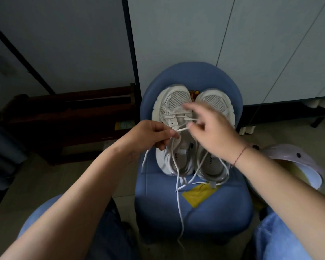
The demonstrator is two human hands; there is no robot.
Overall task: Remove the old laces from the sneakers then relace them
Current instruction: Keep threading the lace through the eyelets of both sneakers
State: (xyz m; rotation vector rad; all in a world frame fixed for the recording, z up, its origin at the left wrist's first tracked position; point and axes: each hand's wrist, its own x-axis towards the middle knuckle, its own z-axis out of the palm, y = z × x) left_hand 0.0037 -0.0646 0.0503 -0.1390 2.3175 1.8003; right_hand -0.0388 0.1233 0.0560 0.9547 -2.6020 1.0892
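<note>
Two mesh sneakers (178,100) — left hand (148,136) pinches flat lace (182,129); right hand (214,132) blurred, unclear.

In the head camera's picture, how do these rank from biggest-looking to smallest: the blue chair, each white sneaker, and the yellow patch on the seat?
1. blue chair, clearly largest.
2. left sneaker and right sneaker, as pictured: too alike to rank.
3. yellow patch, smallest.

The blue seat (214,212) before me occupies centre frame. It carries two white sneakers (174,99), a yellow scrap (197,194) and a trailing lace (177,196).
</note>
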